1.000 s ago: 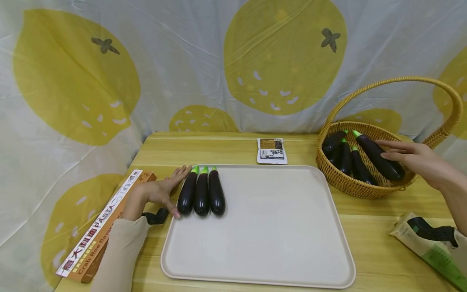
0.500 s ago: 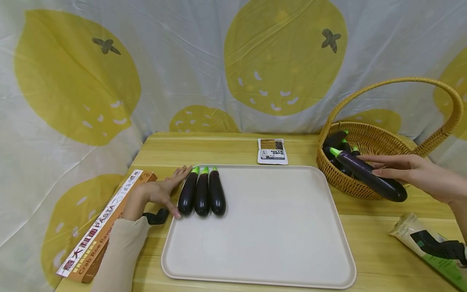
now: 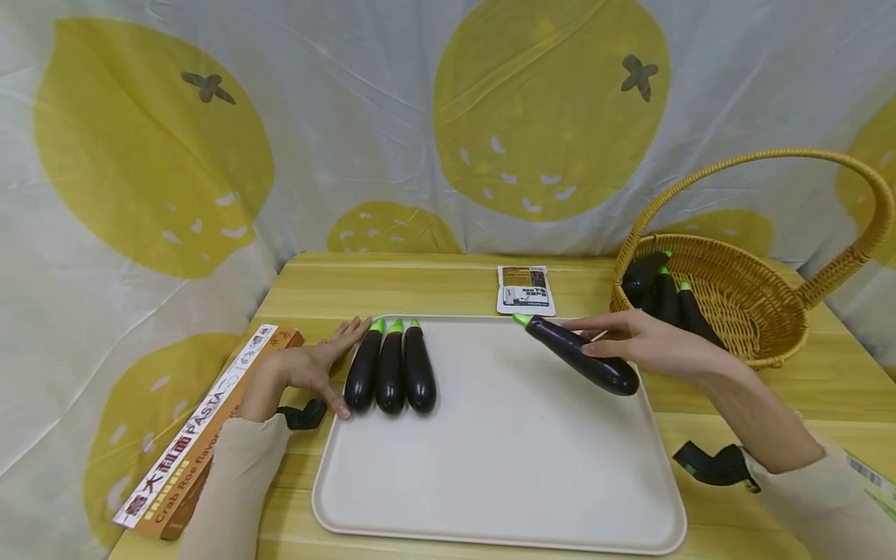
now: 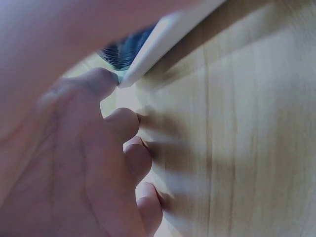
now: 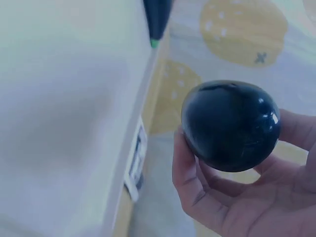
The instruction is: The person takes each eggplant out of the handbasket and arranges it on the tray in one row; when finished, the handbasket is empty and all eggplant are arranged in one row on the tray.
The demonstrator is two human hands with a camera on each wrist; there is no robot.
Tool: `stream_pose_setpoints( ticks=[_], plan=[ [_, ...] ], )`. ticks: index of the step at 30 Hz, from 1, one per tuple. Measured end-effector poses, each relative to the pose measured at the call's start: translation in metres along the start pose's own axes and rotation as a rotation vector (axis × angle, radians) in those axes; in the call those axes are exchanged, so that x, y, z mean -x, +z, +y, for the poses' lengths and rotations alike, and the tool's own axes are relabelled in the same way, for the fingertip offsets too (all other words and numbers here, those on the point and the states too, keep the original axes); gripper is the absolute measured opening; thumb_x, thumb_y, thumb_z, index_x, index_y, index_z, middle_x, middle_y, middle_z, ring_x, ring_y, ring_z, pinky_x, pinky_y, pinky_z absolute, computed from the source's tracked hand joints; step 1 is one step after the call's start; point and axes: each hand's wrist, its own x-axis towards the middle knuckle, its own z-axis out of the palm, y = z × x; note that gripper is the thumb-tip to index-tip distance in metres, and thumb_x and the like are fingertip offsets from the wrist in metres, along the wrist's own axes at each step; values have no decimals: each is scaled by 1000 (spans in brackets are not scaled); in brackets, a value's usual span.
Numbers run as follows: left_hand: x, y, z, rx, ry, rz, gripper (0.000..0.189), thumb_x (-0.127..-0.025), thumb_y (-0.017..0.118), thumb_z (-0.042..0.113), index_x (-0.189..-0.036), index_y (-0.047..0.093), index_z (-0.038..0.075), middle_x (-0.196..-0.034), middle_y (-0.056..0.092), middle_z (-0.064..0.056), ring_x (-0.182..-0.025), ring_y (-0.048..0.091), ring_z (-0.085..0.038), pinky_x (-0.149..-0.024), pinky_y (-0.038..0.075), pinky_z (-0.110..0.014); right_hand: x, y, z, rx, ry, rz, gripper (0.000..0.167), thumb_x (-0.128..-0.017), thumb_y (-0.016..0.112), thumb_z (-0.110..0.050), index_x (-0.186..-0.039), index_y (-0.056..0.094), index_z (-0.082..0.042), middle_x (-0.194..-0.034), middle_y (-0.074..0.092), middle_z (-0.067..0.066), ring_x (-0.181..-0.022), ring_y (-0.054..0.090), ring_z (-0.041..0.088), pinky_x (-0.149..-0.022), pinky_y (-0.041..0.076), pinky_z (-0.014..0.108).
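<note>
My right hand [image 3: 644, 340] pinches a dark purple eggplant [image 3: 581, 355] between thumb and fingers, over the right part of the white tray [image 3: 504, 467]. Its green stem end points to the back left, and in the right wrist view the rounded end of the eggplant [image 5: 229, 126] faces the camera. Three eggplants [image 3: 390, 373] lie side by side at the tray's left, green ends toward the back. My left hand [image 3: 308, 369] rests with spread fingers at the tray's left edge, beside the leftmost one. In the left wrist view, the fingers [image 4: 123, 123] reach down to the wooden table.
A wicker basket [image 3: 777, 319] with a tall handle stands at the back right, several eggplants in its left side. A small white pouch [image 3: 526, 290] lies behind the tray. A long pasta box [image 3: 189, 443] lies left, under my left forearm. A green package [image 3: 871, 478] shows at far right.
My right hand has lifted an eggplant out of the basket and carried it left over the tray. My left hand and the three eggplants on the tray stay put.
</note>
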Motion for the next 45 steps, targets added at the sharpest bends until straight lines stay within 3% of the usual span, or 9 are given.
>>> stream_pose_setpoints(
  ticks=[2, 8, 16, 26, 33, 38, 40, 42, 45],
  plan=[
    [-1, 0, 1, 0, -9, -1, 149, -67, 98, 24, -166, -13, 12, -169, -28, -22, -154, -26, -49, -116, -5, -82, -13, 10, -8, -12, -3, -14, 54, -105, 60, -33, -155, 50, -16, -154, 53, 19, -139, 52, 37, -107, 48, 53],
    [-1, 1, 2, 1, -29, 0, 149, -66, 97, 24, -166, -13, 15, -169, -28, -20, -154, -25, -50, -117, -2, -82, -51, 34, -23, -32, -3, -10, 50, -104, 61, -28, -152, 54, -16, -143, 60, 19, -128, 58, 31, -99, 51, 38],
    [0, 1, 2, 1, -32, 4, 149, -66, 98, 24, -166, -13, 15, -170, -28, -20, -155, -26, -49, -117, -2, -81, -84, 62, -32, -118, 30, -53, 47, -104, 60, -26, -150, 56, -14, -152, 55, 15, -141, 51, 34, -118, 40, 55],
    [0, 0, 2, -16, -31, 5, 150, -66, 98, 26, -166, -13, 15, -169, -27, -22, -155, -25, -50, -116, -4, -82, -98, 82, -32, -166, -7, 1, 50, -97, 69, -27, -146, 60, -24, -130, 64, 12, -122, 58, 27, -99, 46, 39],
    [0, 1, 1, -15, -33, 5, 150, -66, 98, 25, -166, -13, 15, -169, -27, -22, -154, -25, -52, -116, -3, -82, -103, 94, -30, -228, -34, 23, 53, -94, 70, -22, -146, 61, -18, -149, 58, 12, -121, 60, 23, -100, 48, 35],
    [0, 1, 3, -11, -38, 2, 149, -66, 98, 25, -166, -13, 15, -169, -28, -21, -153, -25, -53, -115, -3, -83, -103, 100, -30, -283, -42, 7, 55, -95, 70, -18, -149, 58, -19, -141, 61, 20, -96, 67, 23, -77, 55, 28],
    [0, 0, 3, -8, -37, 4, 149, -66, 98, 24, -166, -13, 14, -169, -28, -22, -154, -25, -52, -115, -3, -82, -103, 101, -31, -270, -48, 26, 56, -96, 70, -18, -150, 57, -20, -142, 61, 20, -101, 66, 24, -81, 54, 28],
    [1, 0, 4, -5, -36, 5, 149, -66, 98, 24, -166, -13, 14, -169, -28, -22, -153, -25, -52, -115, -3, -82, -104, 102, -32, -247, -50, 48, 56, -98, 69, -20, -152, 55, -21, -148, 58, 17, -116, 63, 26, -93, 51, 32],
    [1, 0, 3, -1, -37, 5, 149, -66, 98, 24, -166, -13, 14, -169, -28, -21, -153, -26, -52, -115, -3, -82, -106, 104, -33, -236, -47, 66, 54, -103, 63, -23, -155, 50, -20, -164, 44, 8, -144, 44, 27, -116, 38, 41]
  ],
)
